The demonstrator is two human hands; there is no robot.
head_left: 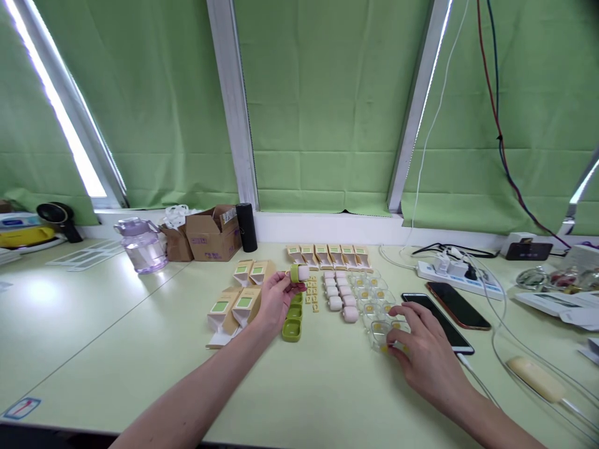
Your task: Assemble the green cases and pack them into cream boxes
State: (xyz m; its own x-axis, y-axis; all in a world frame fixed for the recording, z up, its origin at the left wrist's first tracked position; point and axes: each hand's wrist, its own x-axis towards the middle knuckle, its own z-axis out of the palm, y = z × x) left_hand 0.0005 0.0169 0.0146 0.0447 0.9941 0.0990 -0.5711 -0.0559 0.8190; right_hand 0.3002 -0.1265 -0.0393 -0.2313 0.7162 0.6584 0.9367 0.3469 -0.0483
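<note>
My left hand (277, 299) is closed on a small block, pale pink-white at one end with a green sleeve (294, 273) at the other. Below it stands a row of green square cups (292, 330). Small yellow tags (315, 307) lie just to their right, followed by two columns of pale pink rounded blocks (350, 313). My right hand (423, 340) has its thumb and fingers closed on a clear plastic case (400, 337) at the near end of two columns of such cases (360, 282) with yellow spots inside.
Open cartons with green windows stand left (219, 307) and behind (322, 255). Two phones (458, 305), a power strip (461, 280) and cables lie right, near a cream oblong device (536, 378). Farther left are a water jug (141, 246), a cardboard box (213, 234) and a black cylinder (246, 227).
</note>
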